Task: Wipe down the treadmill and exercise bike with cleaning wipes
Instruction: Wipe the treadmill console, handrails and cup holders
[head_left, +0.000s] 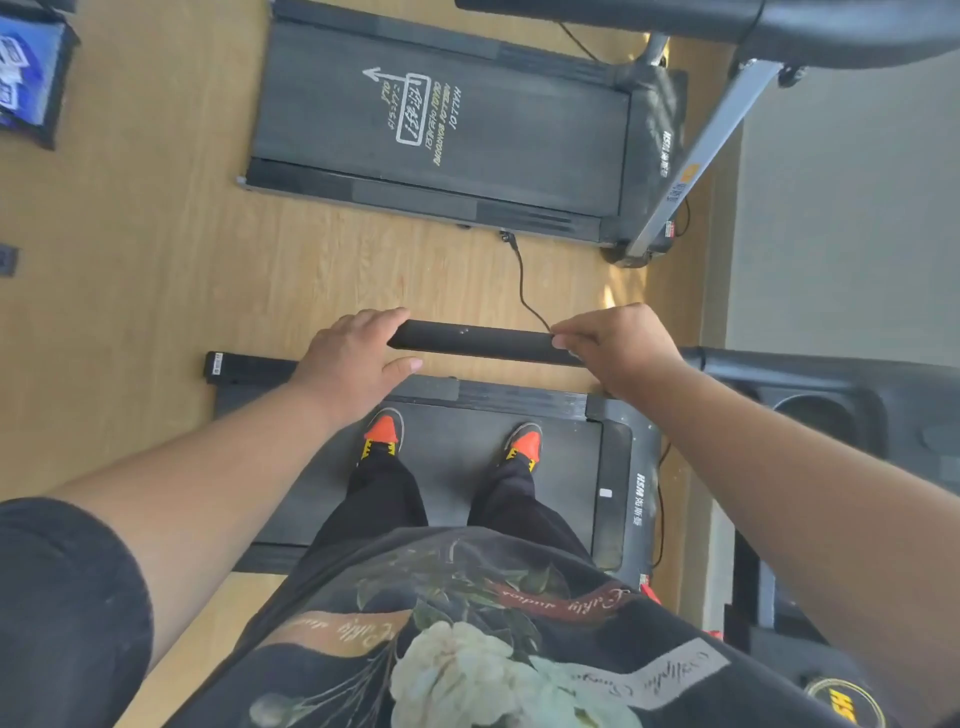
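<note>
Two treadmills in shot, no bike that I can make out. Person is standing on the near treadmill (519, 467), orange-toed shoes (383, 434) planted on the belt, black trousers, dark shirt w/ a big pale flower print.

Both hands are on the black padded handrail (478, 343) that runs across in front of them. Left hand (358, 358) is at the rail's left end, fingers draped over the top and thumb sticking out underneath toward the rail, so a loose wrap rather than a tight squeeze. Right hand (618, 348) is at the right end, fingers curled round the bar and pinching down on it. Might be a bit of something pale at the fingertips there but it's too small & blurry, can't tell if that's a wipe.

2nd treadmill (441, 124) sits further off on the wood floor (130, 260), well apart from the near one, white logo printed on its belt, grey upright (706, 156) on the right side. Black power cable (522, 280) trails from its edge across the floor twd the handrail. Blue packet thing (26, 73) top left corner, blurry.
</note>
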